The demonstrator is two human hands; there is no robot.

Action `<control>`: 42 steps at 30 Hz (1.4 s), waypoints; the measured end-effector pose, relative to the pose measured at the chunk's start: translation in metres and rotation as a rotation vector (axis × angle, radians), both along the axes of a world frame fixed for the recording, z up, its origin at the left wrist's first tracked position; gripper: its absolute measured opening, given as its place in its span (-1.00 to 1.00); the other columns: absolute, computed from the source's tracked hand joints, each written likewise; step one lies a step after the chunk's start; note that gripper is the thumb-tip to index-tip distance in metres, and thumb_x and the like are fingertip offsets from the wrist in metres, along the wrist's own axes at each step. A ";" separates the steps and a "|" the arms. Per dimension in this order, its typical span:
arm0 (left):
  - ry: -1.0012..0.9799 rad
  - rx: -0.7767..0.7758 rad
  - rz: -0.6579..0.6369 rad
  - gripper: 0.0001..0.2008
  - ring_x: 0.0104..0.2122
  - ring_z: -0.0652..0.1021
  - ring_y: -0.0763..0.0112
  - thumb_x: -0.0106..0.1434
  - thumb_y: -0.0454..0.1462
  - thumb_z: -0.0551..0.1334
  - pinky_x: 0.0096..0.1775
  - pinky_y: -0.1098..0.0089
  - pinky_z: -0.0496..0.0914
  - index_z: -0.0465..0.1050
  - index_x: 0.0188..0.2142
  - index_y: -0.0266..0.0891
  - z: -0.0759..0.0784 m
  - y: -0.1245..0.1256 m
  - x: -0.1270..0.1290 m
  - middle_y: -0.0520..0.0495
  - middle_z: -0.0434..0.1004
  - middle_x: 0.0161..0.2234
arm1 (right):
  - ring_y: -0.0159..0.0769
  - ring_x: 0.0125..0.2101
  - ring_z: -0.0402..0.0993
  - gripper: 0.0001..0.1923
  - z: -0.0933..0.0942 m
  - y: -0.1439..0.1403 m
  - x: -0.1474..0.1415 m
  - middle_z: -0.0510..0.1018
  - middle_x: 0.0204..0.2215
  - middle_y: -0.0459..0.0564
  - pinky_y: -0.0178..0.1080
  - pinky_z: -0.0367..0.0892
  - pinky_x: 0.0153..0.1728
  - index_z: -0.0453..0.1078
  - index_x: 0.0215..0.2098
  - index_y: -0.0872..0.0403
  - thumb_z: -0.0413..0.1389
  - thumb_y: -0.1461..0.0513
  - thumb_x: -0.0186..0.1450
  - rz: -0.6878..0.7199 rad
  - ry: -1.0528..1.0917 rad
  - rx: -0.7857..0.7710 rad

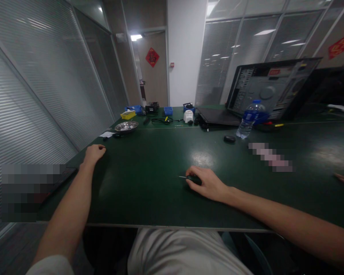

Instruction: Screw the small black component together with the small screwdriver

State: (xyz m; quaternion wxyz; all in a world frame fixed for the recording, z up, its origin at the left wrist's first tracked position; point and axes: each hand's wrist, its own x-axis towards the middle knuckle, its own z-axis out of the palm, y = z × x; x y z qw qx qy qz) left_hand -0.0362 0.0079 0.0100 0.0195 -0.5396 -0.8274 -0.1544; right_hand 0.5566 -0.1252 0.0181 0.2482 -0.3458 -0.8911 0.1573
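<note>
Two hands rest on the worktop (149, 198); left hand (94, 153) loosely curled, empty; right hand (208, 183) covers a small dark tool (192, 178) whose thin tip, I think, could slip or scratch the worktop.

Office-type electronics workroom: glass partition walls with closed blinds (46, 88), ceiling strip lights, long green work mat table (160, 152). Opened computer case (271, 89) lying on its side, laptop (218, 116), small blue parts bins (168, 110), cables, metal dish (126, 126).
</note>
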 end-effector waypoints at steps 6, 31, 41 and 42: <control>-0.025 0.037 0.037 -0.64 0.01 0.59 -0.03 0.28 -0.26 0.23 0.05 0.18 0.45 0.63 0.03 -0.27 -0.004 0.003 -0.004 -0.28 0.64 0.00 | -0.32 -0.35 0.46 -0.85 0.003 -0.001 0.000 0.55 -0.27 -0.08 -0.26 0.29 -0.30 0.38 -0.09 0.03 0.11 0.15 0.41 -0.009 -0.014 -0.010; 0.045 0.127 0.133 -0.70 -0.06 0.58 -0.11 0.29 -0.28 0.22 -0.06 0.12 0.47 0.64 -0.07 -0.36 0.010 -0.017 0.037 -0.42 0.61 -0.09 | -0.29 -0.31 0.49 -0.82 0.001 0.000 0.000 0.58 -0.23 -0.05 -0.24 0.34 -0.23 0.38 -0.07 0.03 0.14 0.16 0.39 0.006 -0.016 -0.006; -0.114 -0.001 -0.059 -0.78 -0.10 0.61 0.07 0.20 -0.25 0.34 -0.07 0.28 0.46 0.67 -0.18 -0.24 0.026 -0.010 0.053 -0.22 0.67 -0.14 | -0.28 -0.30 0.50 -0.82 0.000 0.001 0.000 0.58 -0.21 -0.03 -0.23 0.35 -0.22 0.39 -0.06 0.03 0.13 0.15 0.40 0.017 -0.014 0.002; -0.129 -0.022 -0.124 -0.80 -0.14 0.62 0.12 0.18 -0.24 0.36 -0.09 0.32 0.46 0.68 -0.21 -0.22 0.029 -0.007 0.065 -0.17 0.69 -0.17 | -0.28 -0.30 0.50 -0.81 0.000 0.001 0.000 0.58 -0.21 -0.03 -0.23 0.35 -0.22 0.39 -0.06 0.03 0.13 0.15 0.40 0.016 -0.017 0.001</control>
